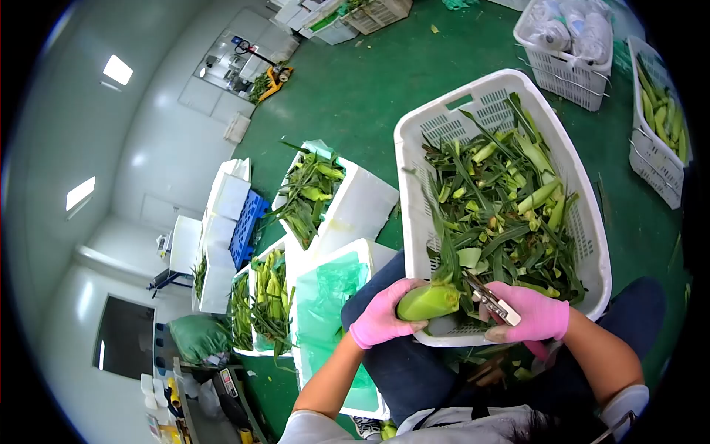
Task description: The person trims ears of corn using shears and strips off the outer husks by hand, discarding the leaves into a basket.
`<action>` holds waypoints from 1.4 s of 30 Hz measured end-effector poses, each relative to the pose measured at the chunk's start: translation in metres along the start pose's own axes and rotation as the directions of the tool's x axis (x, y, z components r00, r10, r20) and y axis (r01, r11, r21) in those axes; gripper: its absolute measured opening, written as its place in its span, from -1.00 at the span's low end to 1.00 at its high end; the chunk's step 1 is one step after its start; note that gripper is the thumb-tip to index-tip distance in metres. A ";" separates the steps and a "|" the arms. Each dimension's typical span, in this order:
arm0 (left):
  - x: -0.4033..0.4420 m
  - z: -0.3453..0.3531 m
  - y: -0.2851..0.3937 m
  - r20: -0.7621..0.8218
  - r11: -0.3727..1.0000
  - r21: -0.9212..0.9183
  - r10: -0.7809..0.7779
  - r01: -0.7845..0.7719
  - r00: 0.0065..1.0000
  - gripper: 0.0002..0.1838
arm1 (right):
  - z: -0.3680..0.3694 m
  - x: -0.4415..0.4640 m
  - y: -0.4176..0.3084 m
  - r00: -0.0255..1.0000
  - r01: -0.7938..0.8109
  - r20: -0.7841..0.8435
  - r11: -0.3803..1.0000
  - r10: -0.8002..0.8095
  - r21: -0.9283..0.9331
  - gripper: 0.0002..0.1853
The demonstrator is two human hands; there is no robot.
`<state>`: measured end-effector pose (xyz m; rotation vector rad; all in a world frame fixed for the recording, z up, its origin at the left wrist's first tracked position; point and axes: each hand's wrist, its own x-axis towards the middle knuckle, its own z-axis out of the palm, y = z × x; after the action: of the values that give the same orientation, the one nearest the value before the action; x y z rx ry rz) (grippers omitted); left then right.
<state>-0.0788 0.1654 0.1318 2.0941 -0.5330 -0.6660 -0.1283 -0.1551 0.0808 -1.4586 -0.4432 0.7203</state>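
My left hand (387,314), in a pink glove, is closed around a green ear of corn (429,302) still in its husk. The ear lies over the near rim of a big white plastic crate (503,83). Also pink-gloved, my right hand (526,309) grips pruning shears (494,302) with pale metal handles. Their dark blades point toward the end of the ear, close beside it; whether they touch it I cannot tell. Cut husks and leaves (495,207) fill much of the crate.
To the left stand a foam box of leafy corn (310,192), another box of corn ears (272,285) and a white box lined with green plastic (333,288). Right are crates with bottles (569,33) and corn (662,111). A pallet jack (275,78) stands far back.
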 end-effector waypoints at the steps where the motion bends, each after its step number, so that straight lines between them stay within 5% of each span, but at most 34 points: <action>1: 0.002 0.000 -0.001 0.044 1.000 -0.006 0.017 -0.017 0.999 -0.28 | 0.000 0.000 0.002 0.999 0.049 -0.013 0.997 -0.050 -0.066 -0.26; 4: 0.010 0.004 -0.001 0.111 0.999 0.032 0.002 -0.005 0.994 -0.25 | -0.003 -0.001 0.003 0.993 0.108 -0.020 0.974 -0.114 -0.200 -0.10; 8: 0.012 0.016 -0.021 0.058 0.947 -0.311 -0.065 0.080 0.996 -0.23 | -0.008 -0.009 -0.002 0.991 0.040 -0.122 0.986 -0.060 -0.160 -0.12; 12: 0.013 0.037 -0.023 0.058 0.690 -0.720 -0.055 0.080 0.997 0.01 | -0.003 -0.008 -0.006 0.992 -0.030 -0.122 0.985 0.010 -0.168 -0.24; 15: 0.015 0.045 -0.035 0.107 0.705 -0.706 0.025 0.058 0.994 0.03 | 0.009 -0.003 0.002 0.994 -0.034 -0.107 0.998 0.029 -0.045 -0.32; 19: 0.017 0.053 -0.034 0.186 0.797 -0.576 -0.092 0.184 0.978 0.08 | 0.008 -0.005 0.003 0.999 0.042 -0.024 0.987 -0.038 0.154 -0.43; 23: 0.018 0.053 -0.018 0.102 0.867 -0.472 -0.123 0.157 0.987 0.02 | 0.003 -0.009 -0.003 0.995 0.072 -0.071 0.991 -0.064 0.114 -0.45; 26: 0.021 0.045 -0.015 0.092 0.910 -0.405 -0.060 0.092 0.994 -0.05 | -0.007 -0.012 -0.004 0.998 -0.052 0.046 0.996 0.049 0.067 -0.45; 29: 0.024 0.026 -0.021 0.232 0.980 -0.195 0.005 0.041 0.973 -0.09 | -0.011 -0.013 -0.001 0.990 -0.077 0.120 0.997 0.075 0.013 -0.47; 32: 0.027 0.022 -0.015 0.297 0.945 -0.300 -0.039 0.132 0.954 -0.08 | -0.009 -0.011 0.008 0.993 -0.044 0.113 0.999 0.041 0.023 -0.46; 34: 0.028 0.022 -0.023 0.314 0.896 -0.401 -0.061 0.190 0.948 -0.07 | -0.003 -0.009 0.003 0.998 -0.044 -0.045 0.996 0.047 0.075 -0.59; 37: 0.040 0.039 -0.017 -0.049 0.797 -0.604 -0.015 -0.018 0.999 -0.03 | 0.004 -0.004 0.000 0.965 0.002 -0.233 0.880 0.124 0.475 -0.71; 41: 0.062 0.052 -0.002 -0.528 0.440 -0.779 -0.079 -0.446 0.845 -0.14 | 0.003 -0.007 -0.007 0.956 0.007 -0.237 0.789 0.176 0.614 -0.70; 42: 0.063 0.049 0.002 -0.551 0.352 -0.792 -0.062 -0.498 0.832 -0.22 | 0.006 -0.003 0.005 0.971 0.018 -0.202 0.805 0.128 0.593 -0.57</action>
<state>-0.0615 0.0979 0.0919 0.9520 -0.0591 -0.1124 -0.1356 -0.1531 0.0768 -0.9399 0.0228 0.6459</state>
